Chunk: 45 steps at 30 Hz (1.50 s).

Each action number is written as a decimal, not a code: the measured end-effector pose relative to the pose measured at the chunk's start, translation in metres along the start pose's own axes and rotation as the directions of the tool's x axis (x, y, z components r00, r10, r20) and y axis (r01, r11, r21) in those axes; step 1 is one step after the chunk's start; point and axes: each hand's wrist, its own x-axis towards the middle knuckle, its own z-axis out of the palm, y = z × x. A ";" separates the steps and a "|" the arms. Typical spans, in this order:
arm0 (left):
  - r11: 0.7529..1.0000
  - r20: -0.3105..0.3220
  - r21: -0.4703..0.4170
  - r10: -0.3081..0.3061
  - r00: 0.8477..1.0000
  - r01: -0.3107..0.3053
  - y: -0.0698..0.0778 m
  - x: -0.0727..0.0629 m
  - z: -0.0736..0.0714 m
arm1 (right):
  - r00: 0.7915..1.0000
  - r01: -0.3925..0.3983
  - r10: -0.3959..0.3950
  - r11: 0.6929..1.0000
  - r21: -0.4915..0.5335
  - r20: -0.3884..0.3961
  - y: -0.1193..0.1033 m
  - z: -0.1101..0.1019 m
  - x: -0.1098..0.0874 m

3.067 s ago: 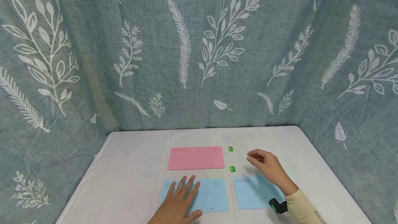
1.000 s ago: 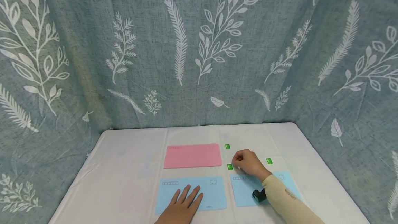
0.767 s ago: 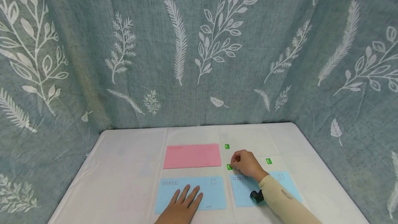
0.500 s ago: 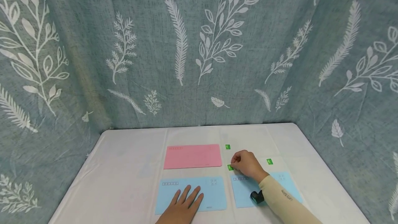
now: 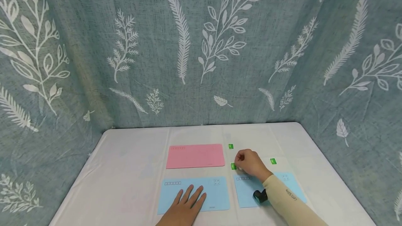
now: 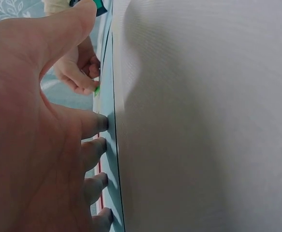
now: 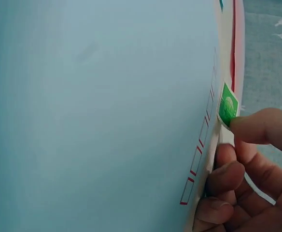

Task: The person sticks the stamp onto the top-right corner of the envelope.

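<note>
My left hand [image 5: 183,208] lies with its fingers spread on a light blue envelope [image 5: 216,196]; in the left wrist view its fingertips [image 6: 102,123] rest on the paper. My right hand [image 5: 251,164] is at a small green postage stamp [image 5: 233,166] just beyond the right-hand blue envelope [image 5: 246,196]. The right wrist view shows the thumb [image 7: 261,126] on a corner of that stamp [image 7: 228,107], pinching its edge, with the other fingers curled below. The stamp's far part shows; its near corner is hidden by the thumb.
A pink envelope [image 5: 196,156] lies behind the left blue one. Two more green stamps, one at the back [image 5: 230,146] and one on the right [image 5: 273,161], lie on the white tablecloth [image 5: 132,173]. Patterned curtains [image 5: 201,51] enclose the table. A black wrist camera [image 5: 260,196] hangs over the right blue envelope.
Since about three seconds ago, my right hand has moved left to the near stamp, uncovering the right-hand stamp. My left hand has drawn back slightly. In the last second both hands barely move.
</note>
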 end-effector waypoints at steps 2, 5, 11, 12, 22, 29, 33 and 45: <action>1.000 0.007 -0.008 -0.002 1.000 0.002 0.000 0.000 -0.002 | 1.000 0.002 -0.002 1.000 0.005 -0.001 -0.001 -0.002 0.001; 1.000 0.010 0.004 0.001 1.000 -0.001 0.001 0.001 -0.004 | 1.000 0.007 -0.007 1.000 0.012 0.003 -0.002 -0.004 0.002; 1.000 0.004 0.000 0.006 1.000 -0.006 0.001 0.001 -0.006 | 1.000 0.005 -0.005 1.000 0.012 0.012 -0.003 -0.005 0.003; 1.000 0.004 -0.005 0.006 1.000 -0.006 0.001 0.002 -0.006 | 1.000 0.003 -0.003 1.000 0.010 0.017 -0.002 -0.005 0.003; 0.997 0.063 -0.058 -0.043 0.997 0.047 0.006 0.007 -0.011 | 0.999 0.016 -0.016 1.000 0.001 0.031 -0.001 -0.009 0.005; 0.994 0.075 -0.085 -0.059 0.995 0.065 0.006 0.004 -0.012 | 0.999 0.029 -0.029 1.000 0.000 0.027 -0.001 -0.005 0.007; 0.994 0.083 -0.079 -0.072 0.994 0.079 0.009 0.005 -0.015 | 0.999 0.023 -0.023 1.000 -0.006 0.022 -0.002 -0.005 0.007; 0.993 0.092 -0.078 -0.078 0.993 0.085 0.013 0.006 -0.015 | 0.999 -0.007 0.007 1.000 0.000 0.035 0.001 -0.006 0.004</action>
